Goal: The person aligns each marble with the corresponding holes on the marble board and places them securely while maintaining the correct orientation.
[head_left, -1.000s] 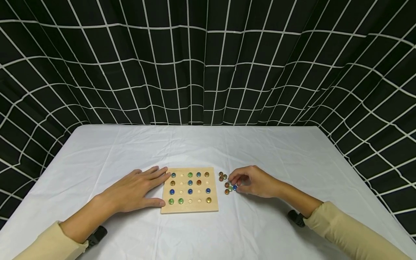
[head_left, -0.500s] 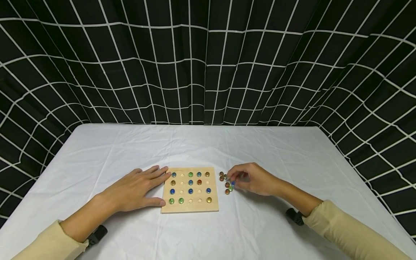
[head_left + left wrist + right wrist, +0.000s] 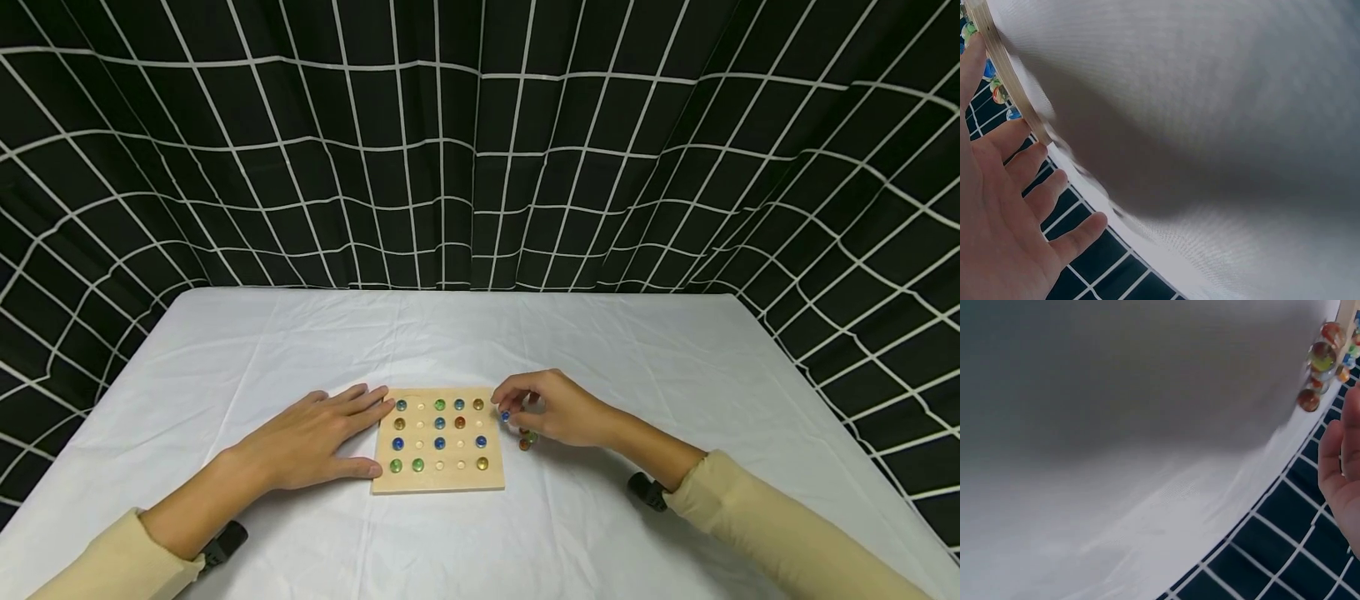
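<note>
A wooden board (image 3: 450, 480) with rows of round hollows lies flat on the table; blue, green, amber and red marbles sit in many of the hollows. Along the board's left edge rests my left hand (image 3: 315, 440), its fingers spread and their tips touching the wood. Between thumb and fingertips my right hand (image 3: 562, 410) pinches a blue marble (image 3: 505, 416), just off the board's right edge. Beneath that hand a few loose marbles (image 3: 524, 444) lie on the cloth, partly hidden by it; the right wrist view shows several reddish marbles (image 3: 1309, 400) beside the board.
A white cloth (image 3: 300, 350) with light creases covers the table. Behind and at both sides hangs a black curtain (image 3: 420, 167) with a white grid. Each wrist carries a small black camera, the left camera (image 3: 225, 543) and the right camera (image 3: 647, 492).
My right hand has lifted the blue marble from the loose group and carried it left to the board's right edge. The left hand has stayed in place.
</note>
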`<state>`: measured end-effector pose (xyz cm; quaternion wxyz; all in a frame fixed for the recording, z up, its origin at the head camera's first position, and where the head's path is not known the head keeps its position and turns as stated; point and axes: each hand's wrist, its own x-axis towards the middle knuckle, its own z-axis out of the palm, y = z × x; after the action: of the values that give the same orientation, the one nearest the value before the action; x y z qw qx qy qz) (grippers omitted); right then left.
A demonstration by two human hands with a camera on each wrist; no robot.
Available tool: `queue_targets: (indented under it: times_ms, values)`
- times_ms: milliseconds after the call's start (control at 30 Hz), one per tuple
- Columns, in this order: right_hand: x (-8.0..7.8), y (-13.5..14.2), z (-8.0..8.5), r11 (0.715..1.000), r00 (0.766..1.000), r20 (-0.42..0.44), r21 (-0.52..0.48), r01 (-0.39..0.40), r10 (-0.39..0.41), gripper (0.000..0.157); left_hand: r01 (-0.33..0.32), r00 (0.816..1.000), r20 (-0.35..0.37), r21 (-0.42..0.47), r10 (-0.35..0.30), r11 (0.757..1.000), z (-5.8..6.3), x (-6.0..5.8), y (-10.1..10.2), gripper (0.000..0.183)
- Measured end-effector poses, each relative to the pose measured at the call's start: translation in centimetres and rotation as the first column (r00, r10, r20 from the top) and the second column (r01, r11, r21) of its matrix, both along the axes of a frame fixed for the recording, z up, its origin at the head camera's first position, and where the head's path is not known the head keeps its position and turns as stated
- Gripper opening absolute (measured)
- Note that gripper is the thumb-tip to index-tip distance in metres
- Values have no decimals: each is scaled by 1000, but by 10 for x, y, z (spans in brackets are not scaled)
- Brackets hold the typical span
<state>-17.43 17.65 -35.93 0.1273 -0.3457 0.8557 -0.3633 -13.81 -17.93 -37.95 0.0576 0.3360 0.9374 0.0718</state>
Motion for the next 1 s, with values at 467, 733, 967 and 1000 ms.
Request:
queue_targets:
  times_ms: [467,733,967,1000]
  values:
    - [-4,-23,-6,999,999,35,-22,-37,38,22,-2,1000,4,0,2,1000,-1,0,0,89]
    - [-4,-28,-10,999,997,53,0,-54,54,21,-3,1000,4,-4,3,1000,-1,-1,0,89]
    - [-4,-30,-10,999,998,53,29,-39,37,22,-9,1000,12,-9,9,1000,-1,0,1,89]
    - [-4,-30,-10,999,998,53,31,-37,36,22,-9,1000,12,-10,9,1000,-1,0,0,89]
